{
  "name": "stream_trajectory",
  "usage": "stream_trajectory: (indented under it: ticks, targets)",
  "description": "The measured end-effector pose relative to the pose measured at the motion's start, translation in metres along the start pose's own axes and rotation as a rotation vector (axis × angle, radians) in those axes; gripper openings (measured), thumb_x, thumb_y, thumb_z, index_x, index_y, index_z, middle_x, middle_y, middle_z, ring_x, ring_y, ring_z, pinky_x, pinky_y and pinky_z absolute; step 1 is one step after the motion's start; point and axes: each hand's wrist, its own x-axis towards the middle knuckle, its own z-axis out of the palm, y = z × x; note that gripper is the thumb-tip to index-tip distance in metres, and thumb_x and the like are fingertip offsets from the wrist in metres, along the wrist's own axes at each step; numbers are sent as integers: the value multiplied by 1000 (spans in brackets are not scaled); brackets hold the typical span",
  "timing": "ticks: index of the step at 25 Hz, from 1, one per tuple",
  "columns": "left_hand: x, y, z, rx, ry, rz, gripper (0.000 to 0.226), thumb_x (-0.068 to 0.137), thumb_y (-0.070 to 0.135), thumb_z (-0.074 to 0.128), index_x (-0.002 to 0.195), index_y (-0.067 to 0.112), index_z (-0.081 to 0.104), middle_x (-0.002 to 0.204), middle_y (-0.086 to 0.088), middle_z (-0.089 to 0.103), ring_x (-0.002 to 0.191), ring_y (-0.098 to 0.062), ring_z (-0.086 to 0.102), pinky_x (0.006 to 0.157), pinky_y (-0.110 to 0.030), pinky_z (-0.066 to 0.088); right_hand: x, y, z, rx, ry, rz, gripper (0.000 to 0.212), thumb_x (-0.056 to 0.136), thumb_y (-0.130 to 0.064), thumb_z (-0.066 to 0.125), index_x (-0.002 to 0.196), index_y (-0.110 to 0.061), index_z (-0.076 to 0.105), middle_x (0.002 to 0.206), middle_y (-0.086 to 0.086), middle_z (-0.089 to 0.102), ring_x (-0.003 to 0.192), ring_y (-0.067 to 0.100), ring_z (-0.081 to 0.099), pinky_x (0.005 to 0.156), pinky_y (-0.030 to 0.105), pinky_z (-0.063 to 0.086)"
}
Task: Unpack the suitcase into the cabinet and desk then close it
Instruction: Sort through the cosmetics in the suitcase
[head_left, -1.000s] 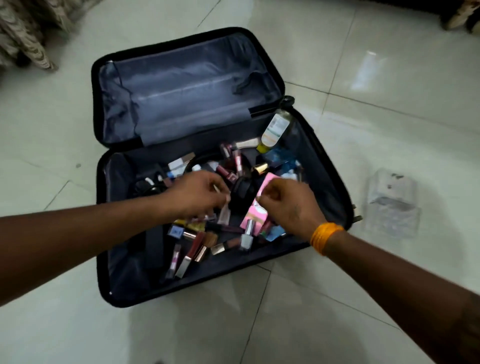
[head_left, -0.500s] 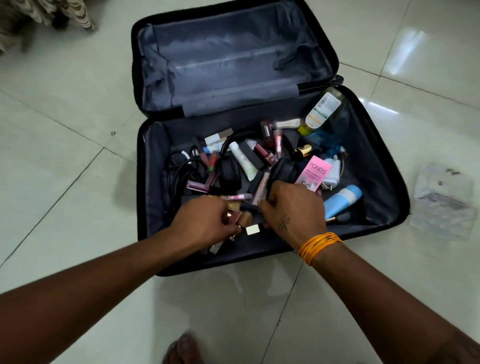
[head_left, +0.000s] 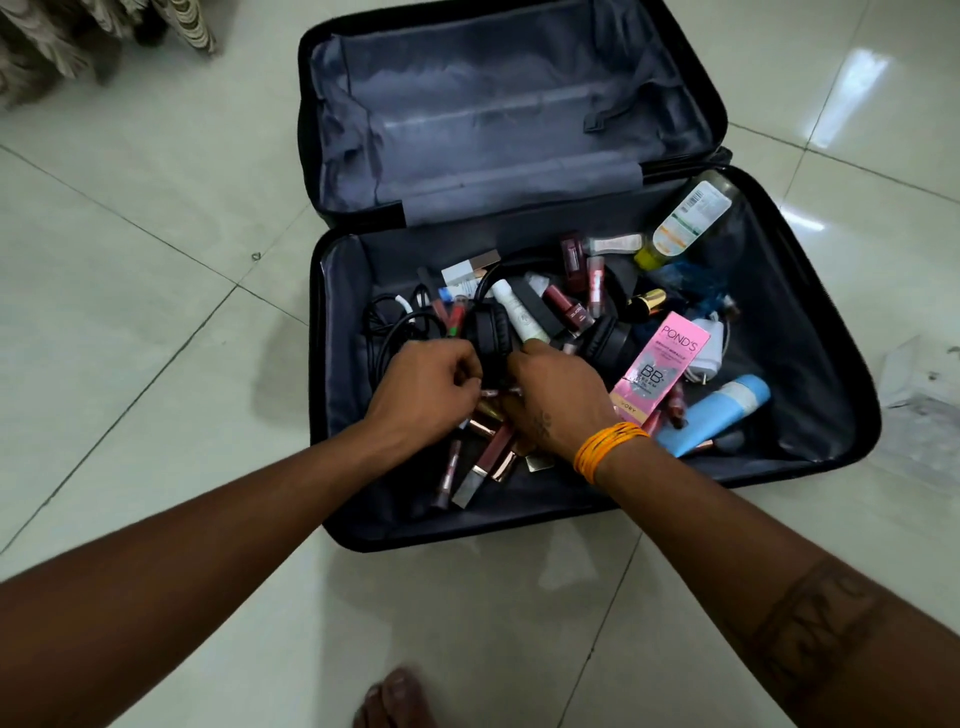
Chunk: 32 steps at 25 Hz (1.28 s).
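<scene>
Fingers of both my left hand (head_left: 423, 387) and right hand (head_left: 556, 400) were curled into the lipsticks (head_left: 488, 452); what they gripped I couldn't tell. Little seemed unpacked: the suitcase (head_left: 831, 364) lay open, crowded with cosmetics.

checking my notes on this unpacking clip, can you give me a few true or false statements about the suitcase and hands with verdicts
1. The suitcase lies open on the tiled floor. True.
2. The pink Pond's box stands outside the suitcase on the floor. False: it lies inside the lower half, right of the right hand.
3. Both hands are down among the small cosmetic tubes, the left hand beside the right. True.
4. The blue tube lies in the lid half. False: it lies in the lower half, near the right wrist; the lid half holds nothing visible.
5. An orange band is on the right wrist. True.
</scene>
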Motion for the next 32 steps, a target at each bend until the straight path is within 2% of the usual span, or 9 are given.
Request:
stream_trajectory:
  ticks: [4,9,13,16,18,21,25,29,32]
  targets:
    - [16,-21,-16,118,58,100,13,82,7,70,90,16,74,89,1,71,85,-20,66,78,-33,54,3,-1,10,26,-38,-43,36,91,-47,64,112,-18,65,105,6,65,96,33,67,71,39,52]
    - [33,-32,-32,397,-155,239,25,80,8,64,102,12,75,104,-9,73,102,-33,67,83,-44,56,-5,-1,-2,148,-36,44,37,85,-49,63,110,-24,73,101,3,73,97,28,67,71,33,47]
    - [36,-30,-29,449,-230,268,16,83,25,73,95,15,72,101,-6,71,102,-30,64,82,-43,56,-22,-5,-14,564,86,290,19,87,-27,68,105,-26,66,80,-3,69,73,19,65,65,31,51]
    - [35,-27,-26,485,-258,272,16,82,30,76,90,18,68,97,-3,68,101,-26,61,79,-40,54,-28,-7,-20,1030,51,414,25,96,-14,54,117,-27,59,88,15,71,71,29,70,63,42,63]
    - [37,-28,-28,453,-271,253,18,83,35,77,93,21,71,98,-2,69,98,-25,64,79,-38,54,-30,-6,-23,1205,37,477,24,99,-12,49,116,-25,60,89,16,70,64,25,65,59,39,61]
    - [42,-27,-35,264,-157,181,21,86,32,77,103,20,77,101,-2,74,92,-21,68,84,-37,56,-26,-2,-25,1247,138,515,10,102,-21,55,108,-17,62,80,8,66,60,18,56,54,33,52]
    - [55,-24,-33,178,84,92,18,87,10,68,100,13,79,94,-7,78,87,-24,72,78,-33,57,-13,4,-28,1214,257,527,27,98,-35,66,98,-9,60,70,2,62,58,17,51,53,30,44]
    - [81,-12,-14,354,58,-59,20,93,21,61,95,5,73,96,-21,73,91,-45,68,71,-42,50,-2,8,-29,1224,262,528,23,96,-38,68,103,-17,65,73,4,63,58,16,52,53,31,44]
    - [91,-1,-2,486,-13,-71,28,96,28,66,110,3,68,108,-25,70,98,-46,67,72,-42,49,1,7,-21,1152,260,513,17,95,-37,68,103,-21,67,75,3,64,59,11,55,54,30,46]
